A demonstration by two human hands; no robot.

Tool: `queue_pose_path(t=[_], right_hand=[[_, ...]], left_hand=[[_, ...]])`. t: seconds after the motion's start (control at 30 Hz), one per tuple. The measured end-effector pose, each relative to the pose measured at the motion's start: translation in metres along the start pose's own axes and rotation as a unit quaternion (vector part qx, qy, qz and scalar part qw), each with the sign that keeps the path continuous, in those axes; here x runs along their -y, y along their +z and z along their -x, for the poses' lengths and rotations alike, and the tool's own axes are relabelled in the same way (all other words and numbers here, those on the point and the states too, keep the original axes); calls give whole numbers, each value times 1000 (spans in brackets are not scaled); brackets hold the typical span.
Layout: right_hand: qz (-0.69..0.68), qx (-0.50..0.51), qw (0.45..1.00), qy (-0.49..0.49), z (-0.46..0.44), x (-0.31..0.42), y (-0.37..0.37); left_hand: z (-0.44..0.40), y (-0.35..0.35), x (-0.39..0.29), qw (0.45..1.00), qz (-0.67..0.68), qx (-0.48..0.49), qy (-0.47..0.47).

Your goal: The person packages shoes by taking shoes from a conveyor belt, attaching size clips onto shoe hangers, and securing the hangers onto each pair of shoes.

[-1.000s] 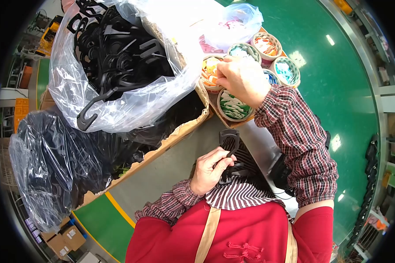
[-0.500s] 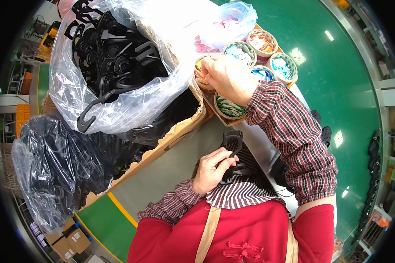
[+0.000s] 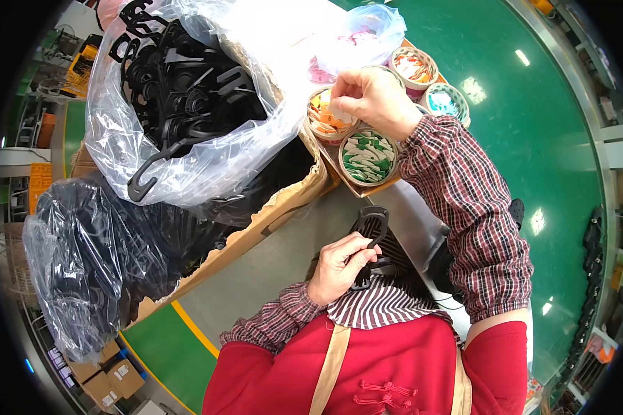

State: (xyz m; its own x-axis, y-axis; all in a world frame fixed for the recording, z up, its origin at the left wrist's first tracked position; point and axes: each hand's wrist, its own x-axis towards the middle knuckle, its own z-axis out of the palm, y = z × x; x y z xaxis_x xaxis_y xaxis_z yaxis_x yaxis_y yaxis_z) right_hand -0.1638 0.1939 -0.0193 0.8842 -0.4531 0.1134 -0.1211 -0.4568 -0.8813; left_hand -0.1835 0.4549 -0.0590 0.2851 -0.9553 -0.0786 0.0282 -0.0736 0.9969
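Right of a clear plastic bag [image 3: 211, 169] of black plastic hangers [image 3: 187, 93], pinches a black plastic open-framed piece [image 3: 374, 225] in the left hand [image 3: 338, 268] — thumb against fingers. Farther right, bunches the right hand's [image 3: 381, 102] fingertips over a round tub [image 3: 331, 140] of orange and yellow pieces — cannot tell whether gripping one.
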Motion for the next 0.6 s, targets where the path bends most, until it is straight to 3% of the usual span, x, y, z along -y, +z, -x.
queue_pose_path(t=[0.23,0.6], right_hand=[[-63,0,997,44,1,-4,-4],[155,-77,983,-59,9,-13,7]], left_hand=[[3,6,-2,1000,-7,-3,15],[9,14,-5,1000,-1,-3,19]])
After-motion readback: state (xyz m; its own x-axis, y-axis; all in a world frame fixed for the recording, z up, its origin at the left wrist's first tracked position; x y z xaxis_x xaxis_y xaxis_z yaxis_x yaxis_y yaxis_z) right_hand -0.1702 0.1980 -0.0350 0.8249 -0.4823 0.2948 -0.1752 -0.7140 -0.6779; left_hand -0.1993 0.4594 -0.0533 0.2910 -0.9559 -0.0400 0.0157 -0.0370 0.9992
